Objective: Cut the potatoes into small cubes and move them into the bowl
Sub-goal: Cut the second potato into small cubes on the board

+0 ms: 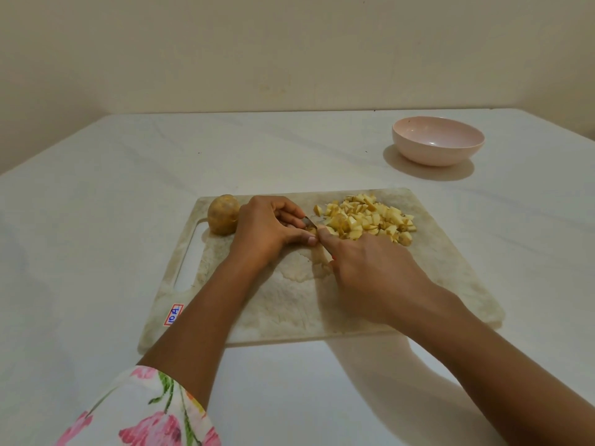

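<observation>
Dicing a potato piece [311,231] on the cutting board [450,272], bowl [438,140] empty, well apart on the table [96,220].
Left hand [270,226] fingers curled, pinching the piece. Right hand [370,272] is closed over the knife [309,223], handle hidden. Risks: the blade is touching-close to the left fingertips and could nick them, the tiny piece could slip, and cubes [370,220] piled near the board edge could roll off. Whole potato [223,214] uncut at left. Sticker [174,314] reads roughly "A 10", unsure.

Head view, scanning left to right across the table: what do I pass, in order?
Handle slot → whole potato → left hand → knife blade → potato cubes → bowl, farther back.
</observation>
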